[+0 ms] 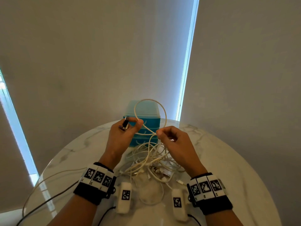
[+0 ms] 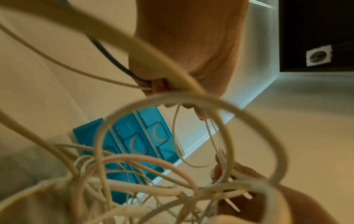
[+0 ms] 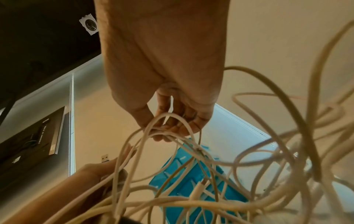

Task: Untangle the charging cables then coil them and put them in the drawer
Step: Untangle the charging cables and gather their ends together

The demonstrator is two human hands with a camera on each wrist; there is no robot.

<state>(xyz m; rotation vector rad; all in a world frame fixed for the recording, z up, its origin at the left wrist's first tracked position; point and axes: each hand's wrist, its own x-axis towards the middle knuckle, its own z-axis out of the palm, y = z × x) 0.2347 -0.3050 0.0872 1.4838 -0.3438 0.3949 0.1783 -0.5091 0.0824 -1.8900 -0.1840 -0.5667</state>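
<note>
A tangle of white charging cables point(image 1: 151, 162) lies on the round marble table point(image 1: 228, 160) in front of a small blue drawer unit point(image 1: 143, 118). Both hands are raised above the heap. My left hand point(image 1: 130, 126) pinches a braided cream cable point(image 1: 164, 111) and holds its USB plug point(image 1: 125, 122) upright. That cable rises in a loop over the drawers and comes down to my right hand point(image 1: 160, 133), which pinches it where the strands cross. Several cables hang from my right hand point(image 3: 168, 127) down to the heap. The drawers point(image 2: 134, 141) look closed.
A thin grey cord point(image 1: 48, 181) trails over the table's left edge. One white cable loop point(image 1: 151, 194) lies near the front edge between my wrists. A wall with window blinds stands close behind the drawer unit.
</note>
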